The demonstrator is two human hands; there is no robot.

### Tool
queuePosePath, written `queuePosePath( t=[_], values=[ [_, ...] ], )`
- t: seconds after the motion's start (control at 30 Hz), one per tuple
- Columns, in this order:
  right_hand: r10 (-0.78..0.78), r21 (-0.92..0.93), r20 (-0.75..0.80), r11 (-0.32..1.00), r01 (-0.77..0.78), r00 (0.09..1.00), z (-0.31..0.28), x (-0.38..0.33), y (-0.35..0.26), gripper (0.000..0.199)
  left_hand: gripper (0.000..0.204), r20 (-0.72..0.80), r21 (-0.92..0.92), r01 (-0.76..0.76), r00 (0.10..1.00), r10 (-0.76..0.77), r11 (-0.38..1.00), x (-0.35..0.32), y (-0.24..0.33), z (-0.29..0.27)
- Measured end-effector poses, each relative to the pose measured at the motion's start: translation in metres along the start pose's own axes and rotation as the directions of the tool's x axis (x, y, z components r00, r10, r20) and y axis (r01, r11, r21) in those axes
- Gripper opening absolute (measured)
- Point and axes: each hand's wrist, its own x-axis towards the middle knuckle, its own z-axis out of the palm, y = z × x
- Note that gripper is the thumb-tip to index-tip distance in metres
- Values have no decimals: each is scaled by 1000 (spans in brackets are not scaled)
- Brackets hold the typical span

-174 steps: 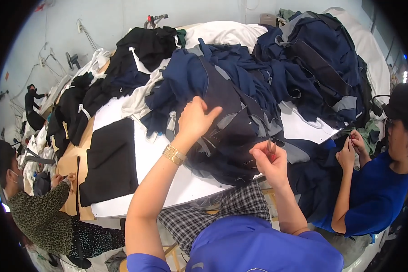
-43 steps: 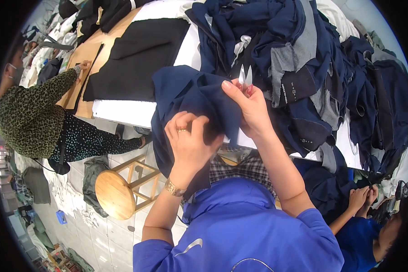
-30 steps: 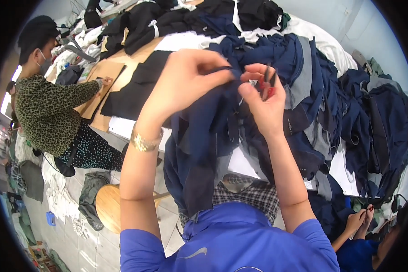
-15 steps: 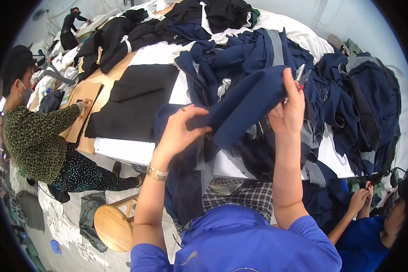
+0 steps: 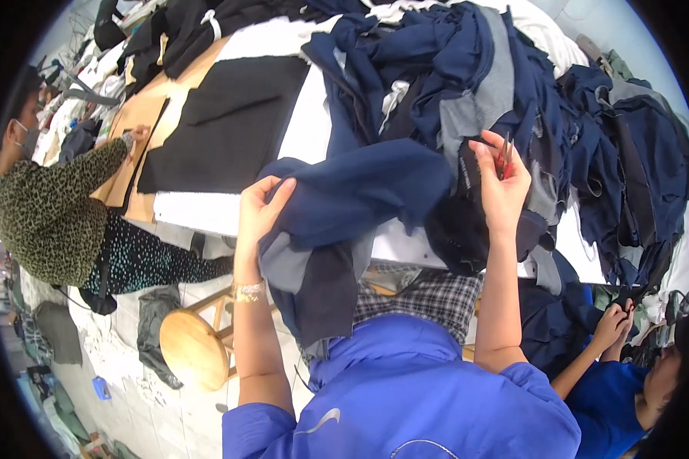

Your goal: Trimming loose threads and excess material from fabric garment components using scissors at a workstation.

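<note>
A navy garment piece (image 5: 360,187) stretches in front of me above the table edge. My left hand (image 5: 264,206) pinches its left end between thumb and fingers, and a grey and a dark panel hang below. My right hand (image 5: 504,187) is raised beyond the cloth's right end, apart from it as far as I can see. Tucked in its fingers is a small pair of thread snips (image 5: 505,159) with red handles, blades pointing up. A heap of navy and grey garments (image 5: 452,69) lies just past my hands.
Folded black cloth (image 5: 222,126) lies on the white-covered table, left of the heap. More navy garments (image 5: 631,161) hang over the right edge. At left stands a person in a patterned top (image 5: 53,206); another in blue (image 5: 608,402) works at lower right. A wooden stool (image 5: 194,349) stands at lower left.
My right hand has let go of the navy cloth and opened a gap from it. My left hand has moved left, drawing the cloth that way and lower.
</note>
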Motion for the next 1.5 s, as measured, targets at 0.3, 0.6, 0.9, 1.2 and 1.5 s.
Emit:
queuePosePath(
  t=[0.3, 0.6, 0.9, 1.2, 1.5],
  values=[
    [-17, -258, 544, 948, 187, 839, 49, -61, 34, 29, 22, -65, -170, 245, 964, -259, 954, -22, -43, -1],
    [271, -175, 585, 962, -208, 764, 58, -30, 34, 19, 24, -131, 18, 78, 989, -74, 997, -32, -14, -10],
    [245, 38, 774, 902, -429, 584, 51, -10, -46, 25, 28, -91, 285, -362, 911, 401, 887, -47, 104, 65],
    [199, 94, 745, 914, -395, 637, 31, -14, -28, 24, 15, -57, 271, -319, 936, 346, 908, -46, 90, 71],
    [257, 119, 710, 874, -471, 656, 27, -26, -16, 22, 21, -143, 479, -463, 797, 587, 746, -53, 79, 92]
  ],
)
